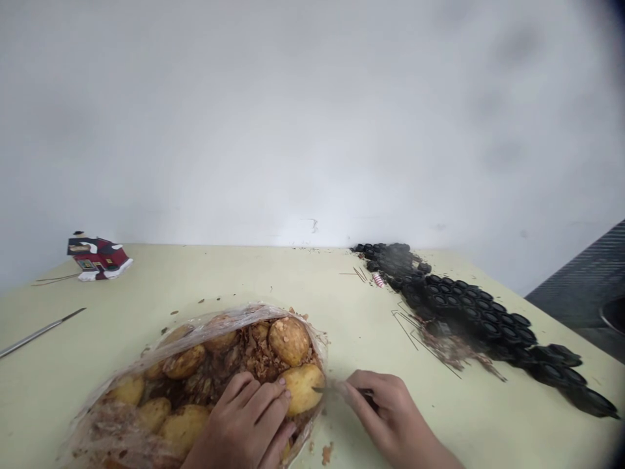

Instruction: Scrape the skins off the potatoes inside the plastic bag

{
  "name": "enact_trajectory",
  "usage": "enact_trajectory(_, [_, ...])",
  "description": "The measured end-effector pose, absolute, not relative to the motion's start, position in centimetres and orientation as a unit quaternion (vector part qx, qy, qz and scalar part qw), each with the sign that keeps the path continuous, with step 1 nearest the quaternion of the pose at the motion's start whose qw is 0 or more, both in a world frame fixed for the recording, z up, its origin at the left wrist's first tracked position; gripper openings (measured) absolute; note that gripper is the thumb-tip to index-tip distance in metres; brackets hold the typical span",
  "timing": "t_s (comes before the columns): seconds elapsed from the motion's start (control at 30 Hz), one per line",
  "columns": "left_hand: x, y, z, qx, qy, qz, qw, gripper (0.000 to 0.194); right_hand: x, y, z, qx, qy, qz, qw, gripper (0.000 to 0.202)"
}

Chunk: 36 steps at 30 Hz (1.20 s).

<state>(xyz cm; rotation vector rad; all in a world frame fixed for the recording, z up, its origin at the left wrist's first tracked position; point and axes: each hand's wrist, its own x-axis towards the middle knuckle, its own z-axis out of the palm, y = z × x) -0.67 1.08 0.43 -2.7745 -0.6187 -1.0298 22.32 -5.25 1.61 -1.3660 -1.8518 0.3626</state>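
The left hand [244, 423] lies palm down inside the open mouth of a clear plastic bag [146, 365], its fingers spread flat over a yellowish peeled lump, seemingly a potato [303, 388], at the near right edge of the bag; it presses on the lump rather than closing around it. The right hand [385, 410] rests on the pale green desk [303, 280] just beside the bag's right rim, clenched on a thin dark tool [364, 392] whose tip points left toward that same lump; the tool is small and partly hidden by the fingers, so what kind it is I cannot tell. The bag sits at the near left of the desk; it holds several more rounded yellowish pieces mixed with brown scraps [229, 365], and a few crumbs lie on the desk by its rim. To the right, well apart from the hands, a long black tray of round cells [469, 312] runs diagonally from the far wall toward the near right corner; thin bent wires [415, 332] and a small red-and-white striped piece [378, 280] lie beside its left edge. At the far left a little red and white house model [97, 258] stands near the wall; a slim metal rod [39, 332] lies closer in at the left edge.
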Motion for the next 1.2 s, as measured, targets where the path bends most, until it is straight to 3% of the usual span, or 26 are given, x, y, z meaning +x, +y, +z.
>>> enact_trajectory(0.53, [-0.7,1.1,0.3,-0.916,-0.209,-0.340,0.047,0.017,24.4,-4.5,0.4,-0.531,-0.671,0.336,0.392,0.048])
enact_trajectory(0.73, [-0.7,1.0,0.5,-0.915,-0.208,-0.341,0.062,0.019,24.3,-4.2,0.4,-0.524,-0.696,0.285,0.400,0.051])
enact_trajectory(1.2, [-0.6,1.0,0.9,-0.916,-0.203,-0.341,0.060,0.018,24.3,-4.4,0.7,-0.535,-0.645,0.387,0.384,0.055])
